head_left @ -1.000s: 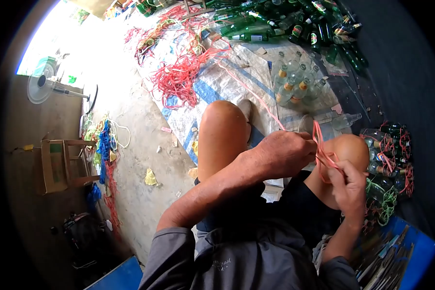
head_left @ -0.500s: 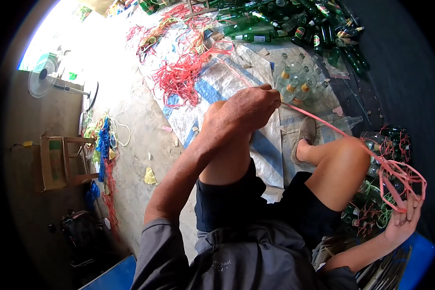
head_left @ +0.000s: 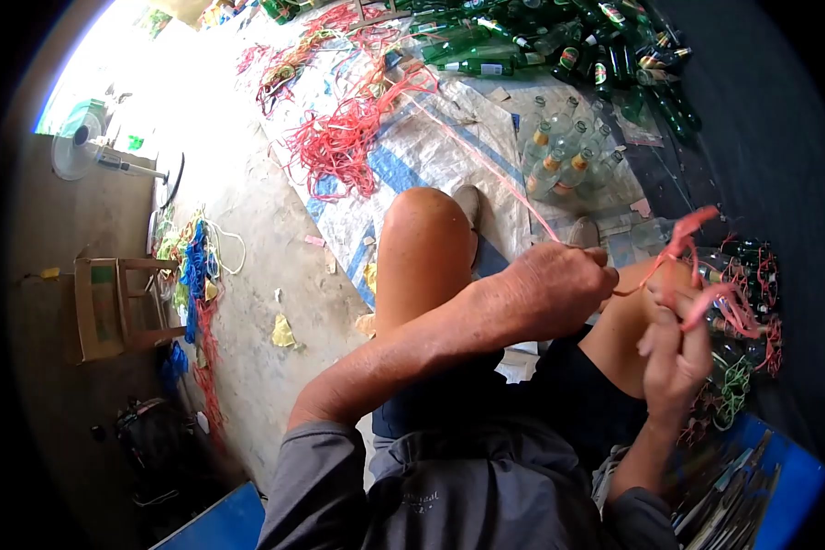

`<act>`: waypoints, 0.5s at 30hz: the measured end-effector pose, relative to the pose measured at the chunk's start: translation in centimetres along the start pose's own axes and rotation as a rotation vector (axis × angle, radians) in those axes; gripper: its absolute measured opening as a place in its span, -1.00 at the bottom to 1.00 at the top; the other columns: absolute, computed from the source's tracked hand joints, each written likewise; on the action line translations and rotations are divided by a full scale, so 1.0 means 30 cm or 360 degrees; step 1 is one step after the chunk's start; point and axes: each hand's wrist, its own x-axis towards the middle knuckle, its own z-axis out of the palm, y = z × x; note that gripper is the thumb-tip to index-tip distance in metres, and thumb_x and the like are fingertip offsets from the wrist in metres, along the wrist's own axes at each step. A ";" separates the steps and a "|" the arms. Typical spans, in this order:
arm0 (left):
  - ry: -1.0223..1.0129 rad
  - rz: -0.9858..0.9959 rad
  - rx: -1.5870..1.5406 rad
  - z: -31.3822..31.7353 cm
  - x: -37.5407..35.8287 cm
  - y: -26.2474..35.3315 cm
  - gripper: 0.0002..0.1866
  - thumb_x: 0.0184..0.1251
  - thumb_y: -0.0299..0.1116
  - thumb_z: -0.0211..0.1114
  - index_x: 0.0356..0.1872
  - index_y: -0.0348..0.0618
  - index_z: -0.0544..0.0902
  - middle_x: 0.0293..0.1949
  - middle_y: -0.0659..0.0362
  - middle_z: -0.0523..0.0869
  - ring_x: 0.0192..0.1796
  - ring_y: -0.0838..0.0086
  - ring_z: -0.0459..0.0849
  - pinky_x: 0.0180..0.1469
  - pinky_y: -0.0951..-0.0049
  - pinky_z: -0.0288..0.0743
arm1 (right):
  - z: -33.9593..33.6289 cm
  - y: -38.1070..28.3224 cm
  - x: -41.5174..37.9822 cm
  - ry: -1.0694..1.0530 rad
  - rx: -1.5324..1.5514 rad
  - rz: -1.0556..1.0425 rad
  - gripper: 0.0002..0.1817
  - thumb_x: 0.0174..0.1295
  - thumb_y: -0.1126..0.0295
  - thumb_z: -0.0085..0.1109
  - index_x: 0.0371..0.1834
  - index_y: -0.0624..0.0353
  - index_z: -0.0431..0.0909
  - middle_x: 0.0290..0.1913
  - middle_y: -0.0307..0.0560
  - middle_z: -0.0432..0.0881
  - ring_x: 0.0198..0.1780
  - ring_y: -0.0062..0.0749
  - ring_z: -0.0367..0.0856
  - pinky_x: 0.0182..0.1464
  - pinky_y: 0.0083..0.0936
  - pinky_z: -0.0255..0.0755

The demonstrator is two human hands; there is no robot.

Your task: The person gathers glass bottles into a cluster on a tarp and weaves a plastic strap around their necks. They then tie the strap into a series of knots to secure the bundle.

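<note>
My left hand [head_left: 564, 284] is a fist around a pink string [head_left: 486, 161] that runs up and left across the sheet toward a tangled pink heap [head_left: 339, 147]. To its right, above my bent knee, my right hand [head_left: 674, 357] pinches loose loops of the same pink string [head_left: 683, 240]. A short stretch of string spans the gap between the two hands. Bottles bundled with pink and green string [head_left: 752, 275] lie beyond my right hand, partly hidden by it.
Clear glass bottles [head_left: 568, 151] stand on the white and blue sheet [head_left: 399, 170], with many green bottles [head_left: 481, 67] piled behind. At the left are a fan [head_left: 81, 142], a wooden stool [head_left: 128, 307] and hanging coloured strings [head_left: 195, 266]. A blue bin [head_left: 797, 458] sits lower right.
My left hand has moved right and down, my right hand left and up, so they are now close together. The string loops came along, and the long string now trails behind my left hand.
</note>
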 end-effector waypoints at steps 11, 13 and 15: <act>0.0054 -0.0014 -0.0033 -0.034 -0.054 -0.058 -0.89 0.38 -0.43 0.31 -0.26 -0.26 0.61 -0.30 -0.02 0.66 -0.23 0.00 0.77 -0.19 0.09 0.66 | -0.078 -0.002 -0.021 -0.0547 0.0429 0.0757 -0.77 0.60 0.32 0.14 -0.11 0.29 0.65 -0.40 -0.31 0.58 -0.63 -0.82 0.33 -0.56 -0.68 0.17; 0.0080 -0.0073 -0.0042 -0.036 -0.066 -0.079 -0.89 0.42 -0.41 0.30 -0.27 -0.24 0.62 -0.25 0.01 0.66 -0.23 0.02 0.76 -0.18 0.08 0.67 | -0.163 0.013 -0.044 -0.0343 0.0638 0.0911 -0.74 0.60 0.30 0.13 -0.11 0.30 0.65 -0.35 -0.25 0.65 -0.64 -0.83 0.33 -0.61 -0.73 0.16; 0.0125 -0.0038 0.0032 -0.033 -0.073 -0.113 -0.88 0.45 -0.40 0.29 -0.25 -0.24 0.62 -0.25 0.02 0.67 -0.21 0.02 0.76 -0.16 0.08 0.67 | -0.264 0.069 -0.084 -0.0019 0.0845 0.0976 -0.72 0.60 0.27 0.14 -0.01 0.34 0.63 -0.32 -0.20 0.66 -0.67 -0.84 0.25 -0.64 -0.74 0.14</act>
